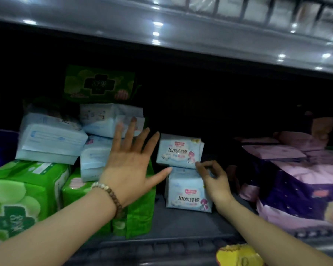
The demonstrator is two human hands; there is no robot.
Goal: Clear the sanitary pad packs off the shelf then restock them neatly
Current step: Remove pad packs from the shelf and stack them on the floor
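Grey shelf (pixel 181 225), bare at centre front. Directly on it: green packs (pixel 23 198) at left, a pale blue pack (pixel 188 192) at centre, purple-pink packs (pixel 296 192) at right.

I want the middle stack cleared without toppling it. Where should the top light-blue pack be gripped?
Take the top light-blue pack by its two short side edges, coming from the front. It stands upright on the lower pack, its sides free, with the right hand already at its lower right corner.
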